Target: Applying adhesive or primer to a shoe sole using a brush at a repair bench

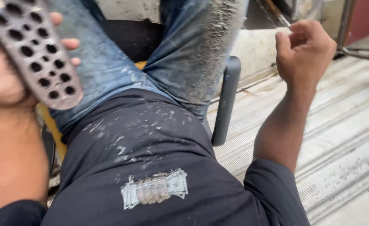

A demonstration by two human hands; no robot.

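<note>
My left hand (2, 79) clasps the grey perforated plate (36, 54) by its near end above my thigh, stiff and probably light, edges maybe sharp, while my right hand (303, 52) hangs curled and empty

Grey perforated plate (34, 52) with round holes, faded blue jeans (109, 67), black speckled shirt (142, 167), pale ribbed floor (339, 138)

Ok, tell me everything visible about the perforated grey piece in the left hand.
The perforated piece is a flat grey slab, apparently rubber or plastic, pierced with rows of round holes. It looks dusty and slightly blurred. It tilts from upper left to lower right, its rounded end over the jeans. The left hand grips it, fingers curling behind the far edge.
</note>
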